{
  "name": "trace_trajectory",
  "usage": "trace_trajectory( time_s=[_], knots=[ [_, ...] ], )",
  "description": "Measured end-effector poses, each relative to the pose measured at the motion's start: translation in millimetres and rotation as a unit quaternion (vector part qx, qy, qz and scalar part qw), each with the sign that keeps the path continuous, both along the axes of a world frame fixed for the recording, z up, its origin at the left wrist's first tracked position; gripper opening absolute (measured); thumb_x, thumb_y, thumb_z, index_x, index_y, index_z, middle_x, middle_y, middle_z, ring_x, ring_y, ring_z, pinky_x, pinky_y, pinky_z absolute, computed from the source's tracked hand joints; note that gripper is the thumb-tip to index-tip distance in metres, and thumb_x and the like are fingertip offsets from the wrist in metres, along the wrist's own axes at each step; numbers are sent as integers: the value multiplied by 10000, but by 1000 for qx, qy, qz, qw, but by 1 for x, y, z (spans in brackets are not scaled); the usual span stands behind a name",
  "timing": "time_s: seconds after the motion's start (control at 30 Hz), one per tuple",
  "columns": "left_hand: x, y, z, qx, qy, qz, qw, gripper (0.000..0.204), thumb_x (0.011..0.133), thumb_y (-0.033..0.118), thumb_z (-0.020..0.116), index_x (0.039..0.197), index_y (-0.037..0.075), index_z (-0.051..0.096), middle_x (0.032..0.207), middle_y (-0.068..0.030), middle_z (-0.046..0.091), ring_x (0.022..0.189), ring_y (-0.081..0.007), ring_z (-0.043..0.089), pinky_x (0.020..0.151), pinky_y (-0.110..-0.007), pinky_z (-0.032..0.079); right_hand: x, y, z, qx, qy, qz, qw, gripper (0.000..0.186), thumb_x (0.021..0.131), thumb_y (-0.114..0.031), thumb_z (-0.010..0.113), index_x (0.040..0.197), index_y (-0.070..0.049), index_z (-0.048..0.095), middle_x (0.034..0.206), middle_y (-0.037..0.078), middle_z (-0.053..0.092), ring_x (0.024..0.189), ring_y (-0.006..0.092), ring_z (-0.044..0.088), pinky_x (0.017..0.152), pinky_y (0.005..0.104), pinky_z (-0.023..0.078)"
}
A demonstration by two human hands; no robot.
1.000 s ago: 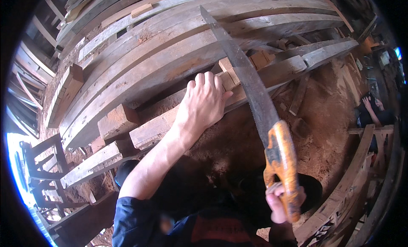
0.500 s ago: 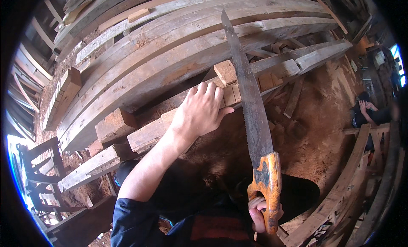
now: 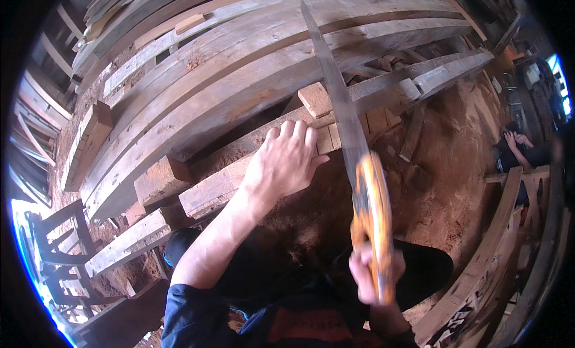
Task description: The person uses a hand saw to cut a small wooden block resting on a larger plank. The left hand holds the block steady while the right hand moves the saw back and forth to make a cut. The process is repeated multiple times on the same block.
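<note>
My right hand [image 3: 364, 273] is wrapped round the worn yellow-orange handle of a handsaw [image 3: 340, 99]. Its long dark blade points away from me and lies across a squared wooden beam [image 3: 218, 187], slightly blurred. Just left of the blade, my left hand [image 3: 283, 162] grips the beam from above, its fingers curled over the far side and its thumb on the near side. Pencil-like cross lines show on the wood near the blade. Behind my left hand, a small wooden block [image 3: 315, 100] sits against the blade's left side.
Long grey planks [image 3: 239, 87] lie stacked beyond the beam. A thick wood block [image 3: 162, 180] is at the left, and a notched timber [image 3: 87, 145] farther left. Reddish sawdust [image 3: 437, 192] covers the ground. Another person's hands [image 3: 517, 139] show at the far right, near a wooden frame [image 3: 488, 252].
The saw and my right hand have moved forward, away from me, with the blade sliding across the beam. My left hand stays on the beam.
</note>
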State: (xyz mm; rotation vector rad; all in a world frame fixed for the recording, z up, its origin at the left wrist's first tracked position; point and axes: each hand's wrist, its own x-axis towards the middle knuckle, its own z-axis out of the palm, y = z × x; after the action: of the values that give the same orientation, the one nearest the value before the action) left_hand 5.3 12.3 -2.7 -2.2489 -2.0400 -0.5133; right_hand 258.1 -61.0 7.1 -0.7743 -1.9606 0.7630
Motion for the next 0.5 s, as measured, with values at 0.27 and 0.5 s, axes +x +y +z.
trace_trajectory(
  time_s=[0.27, 0.5],
  knots=[
    [0, -1, -4, 2, -39, 25, 999, 452, 897, 381, 623, 974, -55, 530, 968, -206, 553, 936, -361, 571, 818, -442, 474, 54, -56, 6, -253, 87, 12, 964, 236, 753, 23, 724, 908, -59, 566, 678, 83, 613, 572, 185, 612, 588, 301, 501],
    [-6, 2, -2, -4, -54, 53, 997, 413, 901, 329, 621, 998, -62, 529, 960, -201, 545, 921, -356, 558, 803, -442, 473, 52, -21, 11, -267, 118, -15, 956, 190, 716, 22, 715, 837, -40, 582, 628, 65, 590, 509, 163, 599, 525, 297, 511]
  ],
)
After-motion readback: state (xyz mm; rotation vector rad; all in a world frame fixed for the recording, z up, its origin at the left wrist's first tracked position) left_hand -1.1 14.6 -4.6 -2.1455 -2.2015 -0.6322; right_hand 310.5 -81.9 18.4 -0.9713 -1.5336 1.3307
